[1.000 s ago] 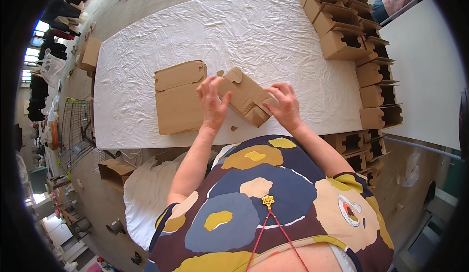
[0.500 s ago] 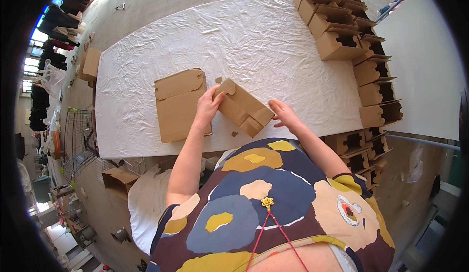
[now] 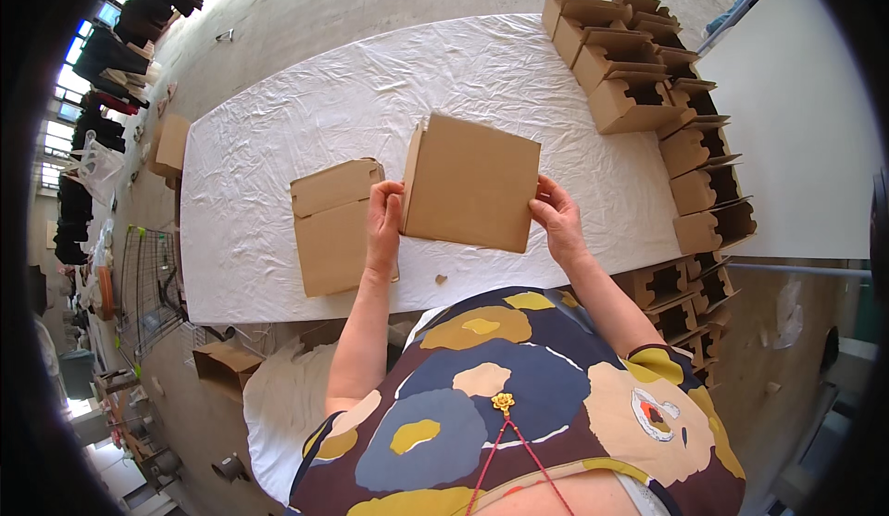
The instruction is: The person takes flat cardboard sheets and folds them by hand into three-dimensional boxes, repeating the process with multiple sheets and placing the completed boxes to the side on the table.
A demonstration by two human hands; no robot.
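Crosswise, the brown carton (image 3: 472,182) spanned the space between the left hand (image 3: 383,224), fingers gripping its left side, and the right hand (image 3: 559,220), fingers holding its right edge.

1. The left hand (image 3: 382,224) and right hand (image 3: 561,224) hold a cardboard box (image 3: 474,182) by opposite sides;
2. a brown carton (image 3: 331,238) lies left of it on the white cloth (image 3: 264,132);
3. a small scrap (image 3: 441,279) lies nearer the person;
4. open boxes (image 3: 634,116) stand massed along the right.
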